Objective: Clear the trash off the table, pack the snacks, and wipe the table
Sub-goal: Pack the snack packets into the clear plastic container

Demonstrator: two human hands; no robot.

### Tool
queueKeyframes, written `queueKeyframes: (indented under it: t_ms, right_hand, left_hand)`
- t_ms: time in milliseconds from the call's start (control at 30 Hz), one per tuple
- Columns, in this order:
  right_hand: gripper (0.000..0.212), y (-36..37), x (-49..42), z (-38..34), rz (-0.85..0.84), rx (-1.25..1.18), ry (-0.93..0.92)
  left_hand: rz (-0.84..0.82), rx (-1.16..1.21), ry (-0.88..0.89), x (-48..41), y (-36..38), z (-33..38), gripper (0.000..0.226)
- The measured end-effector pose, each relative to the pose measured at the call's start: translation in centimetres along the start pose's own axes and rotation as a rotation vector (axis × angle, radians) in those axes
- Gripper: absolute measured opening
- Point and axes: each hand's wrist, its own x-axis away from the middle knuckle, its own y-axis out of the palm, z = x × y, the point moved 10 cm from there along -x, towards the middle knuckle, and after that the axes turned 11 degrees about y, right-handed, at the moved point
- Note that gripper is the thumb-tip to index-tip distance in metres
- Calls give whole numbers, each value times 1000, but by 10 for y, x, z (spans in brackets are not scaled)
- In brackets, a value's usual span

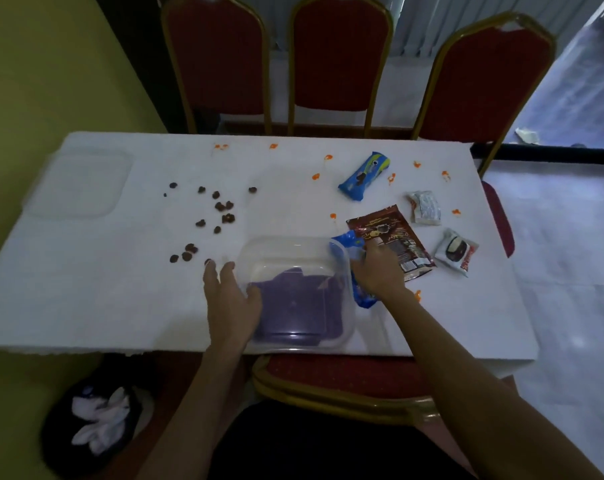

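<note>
A clear plastic container (328, 337) stands at the near edge of the white table (85, 306), with a purple cloth (293, 306) inside. My left hand (229, 299) grips its left wall. My right hand (380, 271) holds a blue snack packet (350, 242) at the container's right rim. Another blue packet (364, 175), a brown pouch (402, 244) and two small white packets (425, 207) (456, 252) lie to the right. Dark crumbs (220, 206) are scattered left of centre. Orange smears (316, 176) dot the far half.
A clear lid (78, 183) rests at the table's far left. Three red chairs (338, 53) line the far side and one red chair (342, 375) is tucked under the near edge. A black bin (89, 455) with white tissue sits on the floor at lower left.
</note>
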Motion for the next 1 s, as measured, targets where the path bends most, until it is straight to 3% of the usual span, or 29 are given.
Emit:
queueKeyframes:
  t_ms: [133, 333, 533, 600, 733, 867, 1000]
  right_hand:
    - [56, 11, -4, 7, 20, 159, -53]
    - [85, 24, -2, 12, -4, 267, -118]
    - [74, 10, -11, 21, -134, 1, -15]
    - [63, -1, -13, 27, -179, -207, 68]
    - [54, -45, -4, 24, -108, -638, 185]
    - [53, -69, 21, -28, -176, -729, 16]
    - [60, -20, 67, -86, -409, -328, -268]
  left_hand:
    - [33, -52, 160, 15, 11, 42, 49]
    - [-117, -69, 161, 39, 59, 44, 40]
    - [-128, -55, 133, 44, 60, 40, 27]
    - [-115, -68, 160, 40, 56, 43, 26]
    - [-75, -29, 162, 36, 45, 38, 23]
    - [-6, 32, 138, 34, 32, 31, 23]
    - [57, 242, -50, 28, 27, 14, 25]
